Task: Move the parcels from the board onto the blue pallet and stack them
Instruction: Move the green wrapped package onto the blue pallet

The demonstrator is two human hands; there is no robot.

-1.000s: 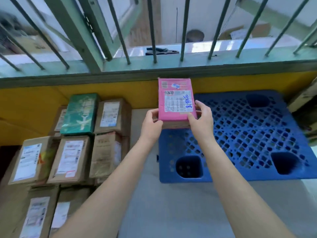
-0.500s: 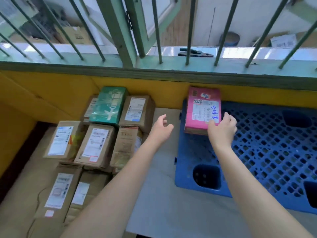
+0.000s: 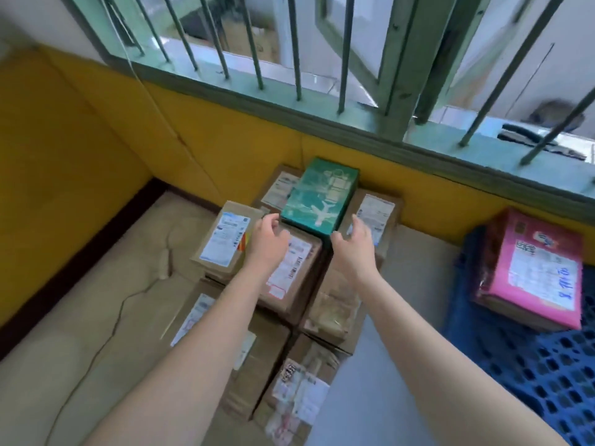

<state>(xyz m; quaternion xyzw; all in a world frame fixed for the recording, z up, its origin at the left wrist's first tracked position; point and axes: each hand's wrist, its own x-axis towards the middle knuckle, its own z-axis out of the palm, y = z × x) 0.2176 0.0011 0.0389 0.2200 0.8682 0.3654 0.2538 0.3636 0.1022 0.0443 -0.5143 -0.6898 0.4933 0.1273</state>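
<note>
Above the parcels (image 3: 289, 272) on the board (image 3: 96, 317), left hand (image 3: 267, 241) and right hand (image 3: 355, 244) flank the green box (image 3: 318, 194), fingers released, grasping nothing, apparently positioned to lift it. On the pallet (image 3: 531, 365), one pink parcel (image 3: 534, 272) lies flat.

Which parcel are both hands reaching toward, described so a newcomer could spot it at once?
Start at the yellow wall under the barred window, then find the cluster of brown cardboard parcels on the floor against it. The target is the green box lying on top at the wall end, between the left hand and right hand. It alone is green, printed with a white airplane.
</note>
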